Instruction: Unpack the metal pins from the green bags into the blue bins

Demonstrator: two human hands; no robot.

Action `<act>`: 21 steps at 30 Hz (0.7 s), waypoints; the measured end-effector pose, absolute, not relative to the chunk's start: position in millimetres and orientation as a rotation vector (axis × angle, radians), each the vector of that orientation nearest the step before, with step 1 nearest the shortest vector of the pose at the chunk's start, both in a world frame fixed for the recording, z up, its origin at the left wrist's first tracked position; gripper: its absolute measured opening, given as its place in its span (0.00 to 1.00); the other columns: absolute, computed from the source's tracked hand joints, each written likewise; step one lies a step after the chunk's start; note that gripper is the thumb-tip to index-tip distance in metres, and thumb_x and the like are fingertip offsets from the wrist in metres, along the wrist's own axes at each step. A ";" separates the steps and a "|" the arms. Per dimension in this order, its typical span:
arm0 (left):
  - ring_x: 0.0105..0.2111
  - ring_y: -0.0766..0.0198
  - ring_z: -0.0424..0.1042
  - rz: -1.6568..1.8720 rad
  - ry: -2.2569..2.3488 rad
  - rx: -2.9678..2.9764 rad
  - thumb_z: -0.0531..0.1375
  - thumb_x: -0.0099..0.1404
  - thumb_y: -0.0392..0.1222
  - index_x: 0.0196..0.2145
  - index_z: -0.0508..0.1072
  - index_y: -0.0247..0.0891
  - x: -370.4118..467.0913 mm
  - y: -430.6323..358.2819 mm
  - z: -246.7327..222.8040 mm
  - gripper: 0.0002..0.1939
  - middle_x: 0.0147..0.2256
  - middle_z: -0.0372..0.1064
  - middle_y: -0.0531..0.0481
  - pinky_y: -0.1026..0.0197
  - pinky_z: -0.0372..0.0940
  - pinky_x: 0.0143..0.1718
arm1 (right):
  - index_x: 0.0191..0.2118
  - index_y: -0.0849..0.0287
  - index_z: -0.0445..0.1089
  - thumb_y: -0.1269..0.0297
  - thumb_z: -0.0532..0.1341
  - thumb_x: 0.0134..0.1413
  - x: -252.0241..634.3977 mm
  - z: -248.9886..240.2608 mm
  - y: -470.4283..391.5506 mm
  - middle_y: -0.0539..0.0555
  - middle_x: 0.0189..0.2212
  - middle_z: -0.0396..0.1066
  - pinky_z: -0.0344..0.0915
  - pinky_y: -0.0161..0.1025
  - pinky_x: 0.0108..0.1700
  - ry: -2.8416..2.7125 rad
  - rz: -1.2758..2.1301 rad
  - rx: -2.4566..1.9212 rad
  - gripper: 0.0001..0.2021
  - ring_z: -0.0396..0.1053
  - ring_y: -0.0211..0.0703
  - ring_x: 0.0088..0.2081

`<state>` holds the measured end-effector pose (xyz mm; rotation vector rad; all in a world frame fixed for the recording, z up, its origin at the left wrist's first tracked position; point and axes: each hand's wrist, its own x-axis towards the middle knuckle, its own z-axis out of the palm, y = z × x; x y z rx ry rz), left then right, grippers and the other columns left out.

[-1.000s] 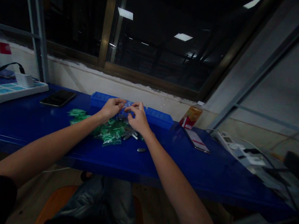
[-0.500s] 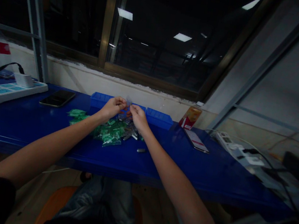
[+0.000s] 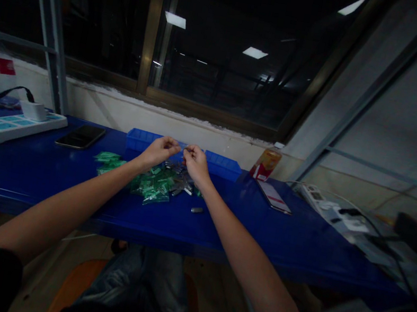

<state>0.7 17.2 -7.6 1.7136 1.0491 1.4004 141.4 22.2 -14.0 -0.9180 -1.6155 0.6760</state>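
My left hand [image 3: 161, 152] is closed in a pinch above a pile of small green plastic bags [image 3: 153, 184]. Close beside it my right hand [image 3: 194, 164] also pinches, its fingertips almost meeting the left ones. Whatever lies between the fingers is too small and dark to name. Small silver metal pieces [image 3: 186, 190] lie mixed with the bags under the hands. One single metal piece [image 3: 196, 210] rests apart, nearer the table's front edge. Behind the hands stand blue plastic bins [image 3: 223, 166], partly hidden by them.
On the blue table [image 3: 67, 179], a dark phone [image 3: 80, 136] and a white power strip [image 3: 7, 127] lie to the left. A drink bottle [image 3: 267, 162], a lit phone [image 3: 274, 196] and another power strip [image 3: 328, 207] are on the right. A window [image 3: 228, 46] rises behind.
A small clear plastic piece that stuck up between the fingertips no longer shows. My right hand has turned slightly, its fingers now more curled. The pile looks unchanged.
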 end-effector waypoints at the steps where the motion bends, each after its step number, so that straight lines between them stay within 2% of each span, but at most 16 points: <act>1: 0.29 0.67 0.65 1.420 1.053 1.746 0.59 0.53 0.43 0.35 0.67 0.33 -0.2 19.6 -8.5 0.13 0.28 0.66 0.51 0.65 0.60 0.30 | 0.28 0.58 0.60 0.63 0.53 0.45 141.9 -15.4 23.3 0.43 0.18 0.57 0.55 0.30 0.24 -1.658 0.625 -0.922 0.05 0.58 0.32 0.21; 5: 0.28 0.67 0.65 1.439 1.001 1.880 0.58 0.53 0.41 0.33 0.68 0.33 -4.1 29.7 -12.7 0.10 0.28 0.67 0.50 0.63 0.60 0.33 | 0.27 0.59 0.62 0.63 0.53 0.45 142.5 -19.7 26.2 0.44 0.18 0.58 0.52 0.30 0.24 -1.753 0.518 -0.932 0.06 0.56 0.32 0.21; 9: 0.26 0.68 0.65 1.420 0.972 1.879 0.58 0.52 0.39 0.30 0.68 0.33 -5.5 32.7 -14.2 0.07 0.27 0.67 0.51 0.63 0.60 0.31 | 0.27 0.60 0.64 0.64 0.53 0.43 141.5 -19.1 25.8 0.45 0.19 0.59 0.54 0.30 0.25 -1.748 0.562 -0.902 0.07 0.58 0.33 0.22; 14: 0.25 0.69 0.64 1.424 0.992 1.801 0.58 0.52 0.36 0.29 0.68 0.33 -3.9 25.8 -9.7 0.05 0.25 0.66 0.51 0.64 0.60 0.31 | 0.29 0.60 0.67 0.70 0.51 0.39 142.3 -18.2 27.1 0.46 0.19 0.61 0.57 0.31 0.26 -1.754 0.564 -0.926 0.10 0.58 0.33 0.22; 18: 0.28 0.67 0.67 1.431 0.965 1.794 0.57 0.50 0.33 0.29 0.67 0.33 -4.8 25.2 -7.1 0.05 0.27 0.67 0.51 0.63 0.61 0.35 | 0.25 0.61 0.68 0.73 0.49 0.35 145.9 -19.7 31.6 0.47 0.21 0.65 0.60 0.34 0.29 -1.726 0.531 -0.978 0.12 0.61 0.36 0.24; 21: 0.32 0.65 0.68 1.459 0.938 1.880 0.55 0.51 0.33 0.27 0.67 0.34 -8.1 25.7 -5.9 0.03 0.28 0.68 0.50 0.61 0.61 0.39 | 0.25 0.60 0.69 0.74 0.49 0.35 146.7 -17.8 30.5 0.48 0.21 0.66 0.61 0.34 0.28 -1.637 0.653 -1.016 0.12 0.63 0.36 0.24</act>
